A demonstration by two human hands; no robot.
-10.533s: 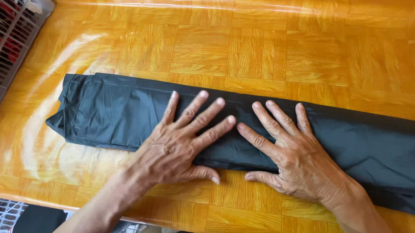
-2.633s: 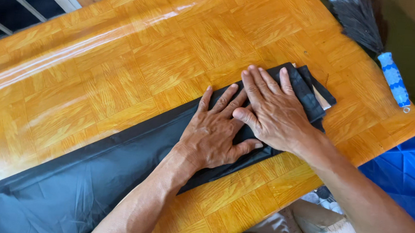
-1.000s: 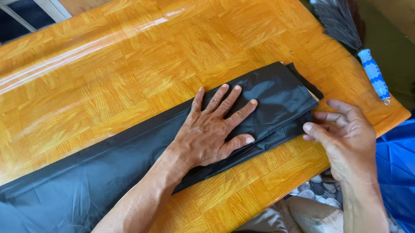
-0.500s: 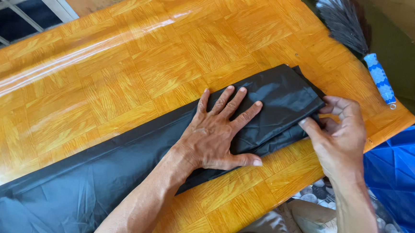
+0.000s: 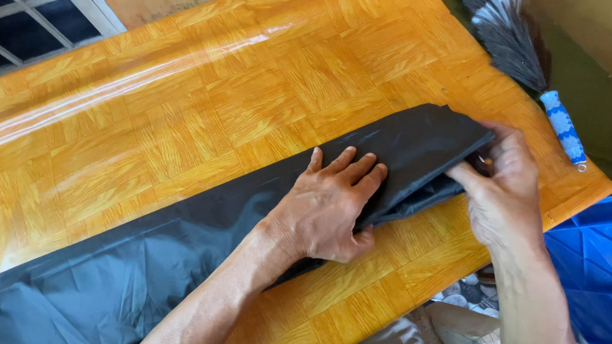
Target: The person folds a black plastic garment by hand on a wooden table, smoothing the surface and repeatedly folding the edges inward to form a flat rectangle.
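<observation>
Black, thin plastic sheeting (image 5: pixel 194 257), folded lengthwise into a long band, lies slantwise across a glossy orange wood-patterned table (image 5: pixel 203 109). The left hand (image 5: pixel 328 209) rests palm-down on the band, its fingers (image 5: pixel 359 169) held close together and flat on the plastic, the thumb tucked at the band's near edge. Just past those fingertips the band's end (image 5: pixel 428 140) is raised off the table, its layers parting slightly. The right hand (image 5: pixel 507 188) has hold of that end: the thumb lies under the lifted corner and the other fingers curl over the top, pinching the plastic between them. Behind the left wrist the band widens and wrinkles, running out of view. Beyond the right hand's knuckles, at the table's corner, lies a feather duster (image 5: pixel 518 57) with dark plumes and a blue-and-white patterned handle. Below the right forearm a blue tarpaulin (image 5: pixel 596 282) shows beside the table.
</observation>
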